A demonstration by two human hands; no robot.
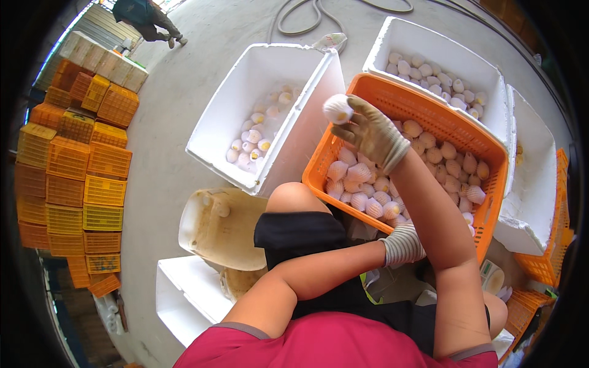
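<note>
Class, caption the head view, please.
Gloved right hand holds a foam-netted fruit near the rim of an orange plastic crate.

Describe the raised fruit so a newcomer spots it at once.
Find the large orange crate. Near its upper-left corner, the gloved right hand grips a white foam-netted fruit. Unlike the piled fruits inside, it is held up.
</note>
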